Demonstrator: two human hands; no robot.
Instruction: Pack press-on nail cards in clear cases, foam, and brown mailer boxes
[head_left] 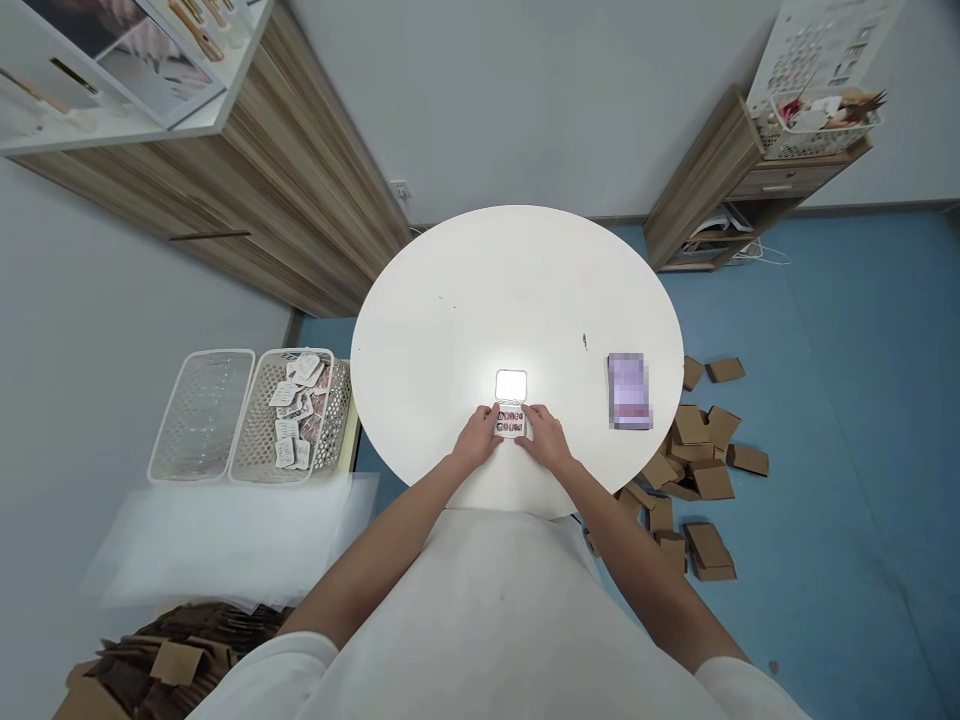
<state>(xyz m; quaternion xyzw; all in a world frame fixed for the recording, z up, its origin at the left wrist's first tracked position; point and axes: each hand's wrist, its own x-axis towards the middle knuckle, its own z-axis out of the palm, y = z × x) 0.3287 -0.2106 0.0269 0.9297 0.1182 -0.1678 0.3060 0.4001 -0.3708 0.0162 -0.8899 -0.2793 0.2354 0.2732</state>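
Observation:
A small white hinged case (511, 407) lies near the front edge of the round white table (517, 290), its lid standing up on the far side. Inside its lower half are two rows of several small pink and dark pieces, too small to make out. My left hand (477, 439) grips the case's left side, fingers closed on the edge. On the opposite side my right hand (546, 439) holds it the same way. Both forearms reach in from the bottom of the view.
A purple blurred pack (630, 391) lies on the table's right. To the left stand a basket (341, 420) of white packets and another clear basket (202, 415). Cardboard boxes (709, 480) litter the floor at right. Cabinets (315, 150) rise behind.

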